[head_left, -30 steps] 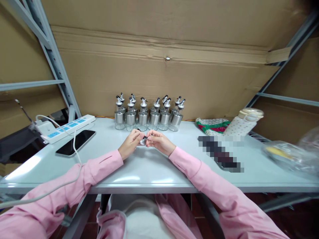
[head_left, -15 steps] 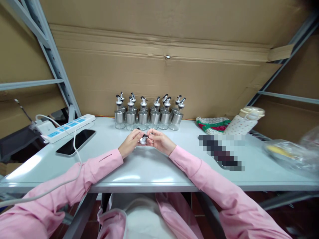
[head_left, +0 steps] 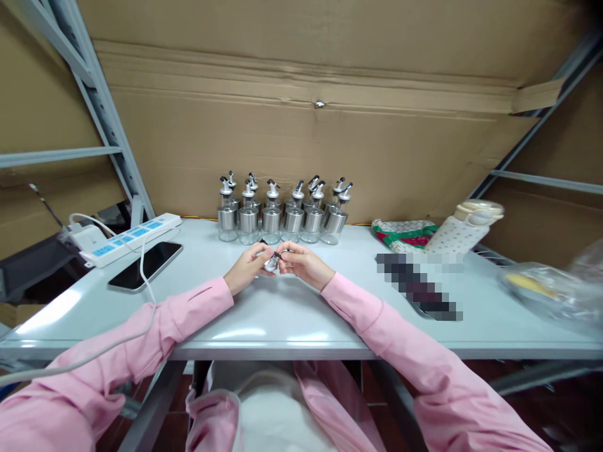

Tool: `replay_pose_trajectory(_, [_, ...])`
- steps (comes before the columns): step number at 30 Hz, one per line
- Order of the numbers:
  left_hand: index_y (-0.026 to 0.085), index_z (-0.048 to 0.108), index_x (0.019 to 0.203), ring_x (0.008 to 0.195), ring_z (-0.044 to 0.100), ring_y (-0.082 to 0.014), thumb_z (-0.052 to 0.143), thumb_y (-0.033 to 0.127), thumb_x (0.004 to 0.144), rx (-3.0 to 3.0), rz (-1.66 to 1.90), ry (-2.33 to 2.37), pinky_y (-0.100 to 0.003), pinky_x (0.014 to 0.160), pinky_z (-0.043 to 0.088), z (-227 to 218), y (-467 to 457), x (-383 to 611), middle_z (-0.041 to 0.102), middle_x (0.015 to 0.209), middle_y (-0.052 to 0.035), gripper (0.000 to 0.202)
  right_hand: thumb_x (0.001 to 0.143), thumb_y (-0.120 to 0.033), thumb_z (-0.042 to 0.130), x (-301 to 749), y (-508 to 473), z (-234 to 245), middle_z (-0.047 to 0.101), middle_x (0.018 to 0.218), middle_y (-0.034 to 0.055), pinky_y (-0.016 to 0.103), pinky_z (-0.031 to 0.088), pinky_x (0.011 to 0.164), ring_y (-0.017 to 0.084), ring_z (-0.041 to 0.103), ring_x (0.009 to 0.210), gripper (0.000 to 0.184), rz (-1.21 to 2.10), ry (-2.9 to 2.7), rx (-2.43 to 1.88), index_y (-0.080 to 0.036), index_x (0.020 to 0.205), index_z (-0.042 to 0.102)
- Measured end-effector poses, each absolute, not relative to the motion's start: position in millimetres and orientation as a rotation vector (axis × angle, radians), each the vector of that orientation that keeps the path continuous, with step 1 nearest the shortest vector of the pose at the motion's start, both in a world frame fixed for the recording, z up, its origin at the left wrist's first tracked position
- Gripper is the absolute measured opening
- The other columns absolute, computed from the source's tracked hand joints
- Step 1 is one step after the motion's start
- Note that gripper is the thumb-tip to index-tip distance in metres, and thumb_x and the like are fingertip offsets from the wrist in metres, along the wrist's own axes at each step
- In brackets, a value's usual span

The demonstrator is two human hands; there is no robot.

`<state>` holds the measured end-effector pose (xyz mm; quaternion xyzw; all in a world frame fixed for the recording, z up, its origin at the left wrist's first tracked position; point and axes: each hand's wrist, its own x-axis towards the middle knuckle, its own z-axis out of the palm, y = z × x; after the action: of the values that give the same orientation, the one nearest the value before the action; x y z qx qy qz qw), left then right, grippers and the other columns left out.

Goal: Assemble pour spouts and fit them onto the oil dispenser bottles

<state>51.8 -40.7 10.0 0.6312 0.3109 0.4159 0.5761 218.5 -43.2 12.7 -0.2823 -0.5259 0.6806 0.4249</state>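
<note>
Between my hands, just above the tabletop, is a small silver and black pourer top (head_left: 270, 263), like those on the bottles behind. My left hand (head_left: 249, 267) is closed around its silver body. The thumb and finger of my right hand (head_left: 304, 262) pinch a small black part of it, seemingly its flip lid; the fingers hide the rest. Just beyond my fingers stand several glass oil bottles (head_left: 271, 221) with steel sleeves and silver pourer tops, grouped in rows and upright.
On the left lie a phone (head_left: 146, 267) and a white power strip (head_left: 136, 238), with a cable crossing my left sleeve. A dotted bottle (head_left: 459, 233), patterned cloth (head_left: 407, 233), blurred-out dark item (head_left: 417, 287) and plastic bag (head_left: 541, 285) occupy the right. Cardboard (head_left: 301, 144) backs the table.
My right fingers have shifted slightly on the black part, which now points toward them. Both hands stay in nearly the same place, and the view has moved a little.
</note>
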Motion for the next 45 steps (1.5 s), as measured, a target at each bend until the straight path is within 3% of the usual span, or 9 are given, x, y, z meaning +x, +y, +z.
replay_pose_trajectory(7, [0.011, 0.057, 0.079, 0.076, 0.054, -0.0136, 0.059, 0.064, 0.062, 1.476, 1.034, 0.773, -0.032, 0.062, 0.055, 9.5, -40.0, 52.1, 0.042, 0.083, 0.0001, 0.055, 0.062, -0.027, 0.068, 215.8, -44.2, 13.2, 0.057, 0.055, -0.0047, 0.024, 0.041, 0.06, 0.007, 0.051, 0.052, 0.021, 1.644, -1.291, -0.748, -0.018, 0.076, 0.055])
replay_pose_trajectory(14, [0.012, 0.055, 0.082, 0.072, 0.055, -0.0132, 0.06, 0.062, 0.062, 1.445, 1.026, 0.736, -0.032, 0.06, 0.055, 8.5, -40.3, 51.6, 0.049, 0.079, -0.0003, 0.054, 0.064, -0.03, 0.067, 215.1, -42.6, 11.7, 0.056, 0.056, -0.0041, 0.024, 0.039, 0.058, 0.008, 0.05, 0.052, 0.021, 1.586, -1.373, -0.732, -0.018, 0.075, 0.054])
replay_pose_trajectory(16, [0.012, 0.055, 0.08, 0.072, 0.056, -0.0134, 0.061, 0.062, 0.061, 1.419, 1.044, 0.741, -0.032, 0.061, 0.055, 8.2, -40.1, 51.6, 0.05, 0.08, -0.0005, 0.053, 0.067, -0.033, 0.065, 215.6, -43.6, 11.4, 0.056, 0.059, -0.003, 0.026, 0.04, 0.059, 0.01, 0.049, 0.054, 0.02, 1.397, -1.479, -0.746, -0.019, 0.076, 0.054])
replay_pose_trajectory(20, [0.012, 0.053, 0.082, 0.074, 0.056, -0.0125, 0.061, 0.062, 0.063, 1.32, 1.101, 0.734, -0.032, 0.065, 0.055, 8.1, -40.5, 52.3, 0.053, 0.082, -0.0017, 0.053, 0.076, -0.033, 0.057, 218.0, -48.4, 13.5, 0.059, 0.075, 0.0024, 0.031, 0.04, 0.07, 0.014, 0.052, 0.068, 0.018, 0.675, -1.841, -0.813, -0.02, 0.088, 0.06])
replay_pose_trajectory(24, [0.014, 0.052, 0.09, 0.077, 0.06, -0.0147, 0.057, 0.06, 0.07, 1.229, 1.118, 0.678, -0.029, 0.064, 0.055, 9.5, -43.3, 54.2, 0.059, 0.088, -0.0048, 0.051, 0.075, -0.034, 0.061, 216.3, -52.1, 15.1, 0.06, 0.092, 0.0072, 0.036, 0.04, 0.079, 0.019, 0.053, 0.081, 0.035, 0.298, -2.056, -0.801, -0.022, 0.107, 0.055])
replay_pose_trajectory(28, [0.015, 0.049, 0.092, 0.081, 0.062, -0.0168, 0.05, 0.053, 0.08, 1.09, 1.099, 0.626, -0.031, 0.066, 0.054, 10.6, -45.4, 57.8, 0.061, 0.093, -0.0062, 0.04, 0.073, -0.03, 0.062, 206.7, -53.3, 10.2, 0.056, 0.105, 0.0108, 0.04, 0.04, 0.084, 0.024, 0.052, 0.095, 0.044, 0.266, -2.071, -0.853, -0.021, 0.114, 0.048])
replay_pose_trajectory(33, [0.016, 0.049, 0.091, 0.089, 0.061, -0.0166, 0.049, 0.046, 0.084, 0.993, 1.062, 0.583, -0.033, 0.074, 0.053, 8.4, -43.5, 59.8, 0.062, 0.097, -0.0065, 0.03, 0.074, -0.023, 0.056, 198.8, -54.3, 2.5, 0.054, 0.104, 0.011, 0.038, 0.045, 0.08, 0.023, 0.054, 0.092, 0.045, 0.27, -2.066, -0.957, -0.02, 0.117, 0.042])
replay_pose_trajectory(40, [0.017, 0.049, 0.095, 0.094, 0.059, -0.0176, 0.055, 0.051, 0.077, 1.091, 1.04, 0.568, -0.025, 0.067, 0.05, 6.5, -45.5, 59.2, 0.062, 0.099, -0.0067, 0.039, 0.07, -0.018, 0.053, 199.4, -54.0, 0.0, 0.054, 0.105, 0.011, 0.034, 0.046, 0.078, 0.02, 0.056, 0.088, 0.048, 0.305, -2.008, -0.947, -0.018, 0.116, 0.039])
replay_pose_trajectory(45, [0.017, 0.049, 0.093, 0.087, 0.061, -0.0151, 0.059, 0.055, 0.072, 1.167, 1.026, 0.592, -0.021, 0.063, 0.048, 7.6, -45.2, 57.1, 0.062, 0.098, -0.0051, 0.044, 0.067, -0.015, 0.05, 198.2, -56.6, 3.2, 0.055, 0.103, 0.01, 0.031, 0.046, 0.075, 0.018, 0.056, 0.086, 0.046, 0.346, -1.971, -0.93, -0.018, 0.112, 0.041])
